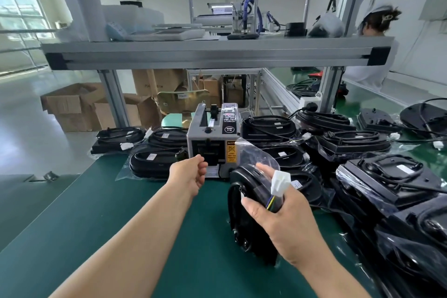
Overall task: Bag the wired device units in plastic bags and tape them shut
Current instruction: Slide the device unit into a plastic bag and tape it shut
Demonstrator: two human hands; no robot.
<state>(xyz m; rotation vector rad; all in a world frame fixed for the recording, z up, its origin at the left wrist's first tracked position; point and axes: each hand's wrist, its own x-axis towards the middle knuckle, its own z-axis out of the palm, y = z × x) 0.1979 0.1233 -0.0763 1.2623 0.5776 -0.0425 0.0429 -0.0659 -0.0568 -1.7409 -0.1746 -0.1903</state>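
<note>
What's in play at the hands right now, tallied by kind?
Tape dispenser: 1
Wired device unit, gripped by the right hand: 1
Plastic bag on it: 1
White connector: 1
Total: 4

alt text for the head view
A right hand grips a bagged black wired device unit upright on the green table while the left hand reaches the front of a grey tape dispenser. More units lie around it.
</note>
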